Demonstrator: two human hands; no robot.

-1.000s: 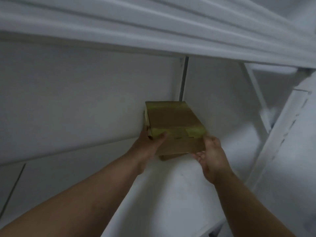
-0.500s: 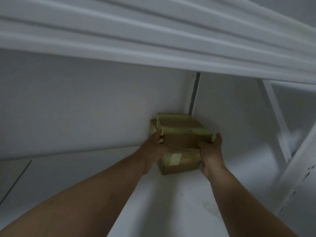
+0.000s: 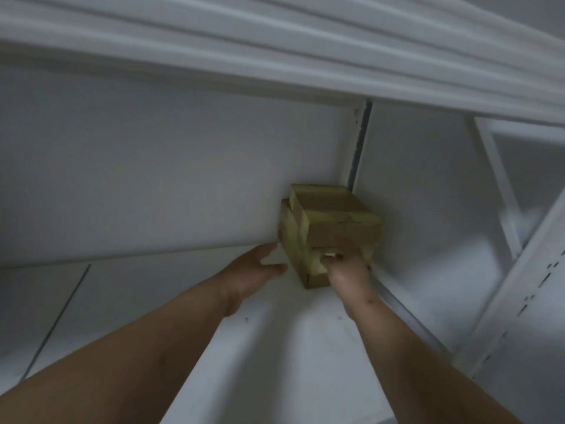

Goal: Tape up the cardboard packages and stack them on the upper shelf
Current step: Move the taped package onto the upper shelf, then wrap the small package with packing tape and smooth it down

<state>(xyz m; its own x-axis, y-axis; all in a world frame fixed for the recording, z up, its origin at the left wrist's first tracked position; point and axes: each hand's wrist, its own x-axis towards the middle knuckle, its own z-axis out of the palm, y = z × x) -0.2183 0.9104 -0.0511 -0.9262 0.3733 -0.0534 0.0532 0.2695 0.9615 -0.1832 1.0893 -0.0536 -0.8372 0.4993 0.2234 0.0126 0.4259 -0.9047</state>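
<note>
While the top box (image 3: pixel 333 214) sits on the lower box (image 3: pixel 298 252) in the shelf (image 3: pixel 275 347) corner, at 1 o'clock from frame centre, the stack is offset: top one is shifted toward 3 o'clock. Left hand (image 3: pixel 255 267) is released, fingers spread just beside the lower box's 9 o'clock face. Right hand (image 3: pixel 345 267) is against the front face; blur, so I cannot tell if it grasps. Risk: any shove from it skews the stack or slides the top box off.
</note>
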